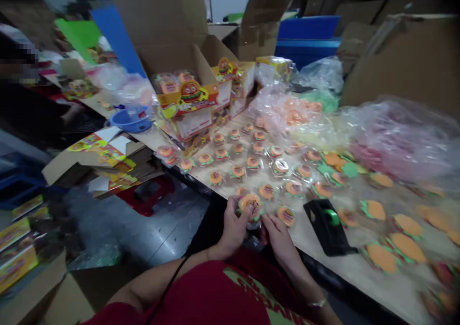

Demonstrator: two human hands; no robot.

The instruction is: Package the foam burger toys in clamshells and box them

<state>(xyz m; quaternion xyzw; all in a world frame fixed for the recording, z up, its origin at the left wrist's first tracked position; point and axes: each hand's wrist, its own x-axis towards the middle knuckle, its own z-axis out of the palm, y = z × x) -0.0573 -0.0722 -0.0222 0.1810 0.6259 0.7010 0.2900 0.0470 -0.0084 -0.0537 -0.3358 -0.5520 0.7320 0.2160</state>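
My left hand (233, 226) is closed around a toy burger (250, 204) in clear plastic packaging, its thumb across the orange top. Beside the packaging's lower right edge, my right hand (279, 236) has its fingers drawn together; what they grip is hidden. Both hands are at the front edge of the table. Just beyond them lie more packaged toy burgers, one (266, 191) behind the held one and another (286, 215) to the right of it. A black tape dispenser (327, 229) with a green core stands farther right.
Printed display boxes (194, 116) stand at the back left, near a blue basin (132, 120). Plastic bags of pink pieces (370, 152) and orange pieces (298, 110) sit at the back. Loose burger parts (383, 258) cover the right side. Flat cardboard (108, 159) is stacked left; a person sits far left.
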